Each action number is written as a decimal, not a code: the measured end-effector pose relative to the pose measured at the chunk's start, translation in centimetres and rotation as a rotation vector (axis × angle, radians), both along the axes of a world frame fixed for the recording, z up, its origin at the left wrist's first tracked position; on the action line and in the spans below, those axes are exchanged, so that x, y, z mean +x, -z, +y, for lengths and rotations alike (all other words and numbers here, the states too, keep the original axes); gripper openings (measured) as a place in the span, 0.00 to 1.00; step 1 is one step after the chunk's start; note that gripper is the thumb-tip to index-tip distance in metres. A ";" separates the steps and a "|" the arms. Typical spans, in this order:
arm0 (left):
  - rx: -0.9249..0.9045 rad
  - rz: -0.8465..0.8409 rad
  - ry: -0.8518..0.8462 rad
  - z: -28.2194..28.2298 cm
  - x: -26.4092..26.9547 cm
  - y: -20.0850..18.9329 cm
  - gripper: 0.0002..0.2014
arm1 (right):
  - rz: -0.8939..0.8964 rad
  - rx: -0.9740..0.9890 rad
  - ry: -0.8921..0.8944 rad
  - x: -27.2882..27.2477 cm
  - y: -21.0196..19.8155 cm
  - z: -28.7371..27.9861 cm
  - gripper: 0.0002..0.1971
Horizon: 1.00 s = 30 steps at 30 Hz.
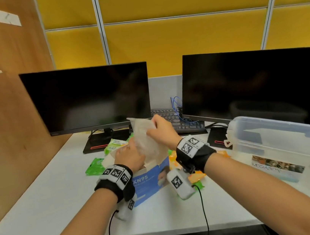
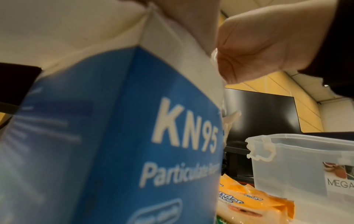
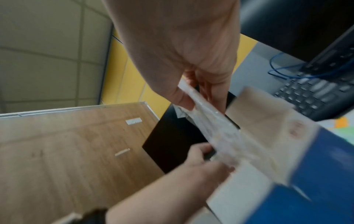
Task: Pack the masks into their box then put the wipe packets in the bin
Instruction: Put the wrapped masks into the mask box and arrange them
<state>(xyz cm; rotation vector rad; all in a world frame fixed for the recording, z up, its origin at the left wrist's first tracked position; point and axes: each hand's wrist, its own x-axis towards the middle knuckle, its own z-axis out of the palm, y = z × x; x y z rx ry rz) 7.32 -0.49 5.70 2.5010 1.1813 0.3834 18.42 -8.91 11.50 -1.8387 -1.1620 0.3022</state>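
Note:
The blue KN95 mask box stands open at the middle of the white desk. My right hand pinches a clear-wrapped stack of masks by its top edge, with the lower end in the box mouth. In the right wrist view, thumb and fingers clamp the masks. My left hand grips the box's top edge on the left side. Green wipe packets lie left of the box and orange wipe packets lie right of it. The clear plastic bin stands open on the right.
Two dark monitors stand at the back, with a keyboard and blue cable between them. A wooden partition walls the left side. The desk's front edge is near my arms.

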 end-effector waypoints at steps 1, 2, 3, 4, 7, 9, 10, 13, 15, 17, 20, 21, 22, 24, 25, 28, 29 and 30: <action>-0.005 0.012 -0.011 -0.1 -0.2 0.0 0.35 | -0.032 -0.060 -0.014 -0.2 0.7 -0.1 0.08; -0.002 0.029 -0.021 -0.1 -0.2 0.0 0.38 | -0.081 -0.141 -0.035 -0.3 1.3 -0.2 0.07; 0.005 0.045 -0.029 -0.1 -0.3 0.0 0.39 | -0.134 -0.220 -0.062 -0.4 1.8 -0.4 0.07; 0.016 0.053 -0.033 0.0 -0.3 0.0 0.40 | -0.183 -0.287 -0.082 -0.4 2.1 -0.5 0.07; 0.055 0.052 -0.039 0.4 -0.3 0.4 0.38 | -0.326 -0.360 -0.094 -0.8 2.2 -0.6 0.12; 0.087 0.014 -0.023 0.5 -0.4 0.6 0.35 | -0.484 -0.472 -0.120 -1.2 2.1 -0.1 0.15; 0.102 -0.010 -0.002 0.4 -0.4 0.7 0.33 | -0.548 -0.552 -0.149 -1.6 2.0 0.2 0.15; 0.189 0.050 0.071 0.7 -0.9 0.9 0.24 | -0.507 -0.680 -0.229 -3.2 1.8 1.3 0.15; 0.233 0.230 0.072 1.4 -1.6 1.1 0.21 | -0.321 -0.752 -0.322 -3.5 1.8 2.3 0.13; 0.239 0.319 0.045 2.3 -2.7 1.0 0.22 | -0.005 -0.657 -0.411 -3.1 1.1 2.3 0.12; 0.230 0.342 -0.016 3.8 -4.8 0.8 0.21 | 0.202 -0.433 -0.381 -0.9 -0.6 0.8 0.10; 0.231 0.347 -0.041 4.4 -5.5 0.8 0.21 | 0.113 -0.473 -0.324 0.4 -0.7 0.3 0.10; 0.232 0.348 -0.069 5.0 -6.2 0.8 0.21 | -0.064 -0.585 -0.258 1.6 -0.5 -0.5 0.13; 0.216 0.347 -0.133 5.8 -7.1 0.8 0.20 | -0.435 -0.909 -0.110 3.8 0.8 -2.5 0.29; 0.202 0.351 -0.161 6.1 -7.3 0.8 0.20 | -0.492 -1.019 -0.054 4.5 2.1 -3.7 0.36; 0.197 0.371 -0.196 6.3 -7.1 0.9 0.20 | -0.509 -1.158 -0.023 4.7 7.0 -5.7 0.56; 0.207 0.373 -0.199 6.2 -7.0 0.9 0.20 | -0.499 -1.157 -0.011 4.3 8.7 -5.6 0.65; 0.212 0.371 -0.201 6.2 -6.8 1.0 0.20 | -0.442 -1.154 0.022 4.0 10.4 -5.0 0.69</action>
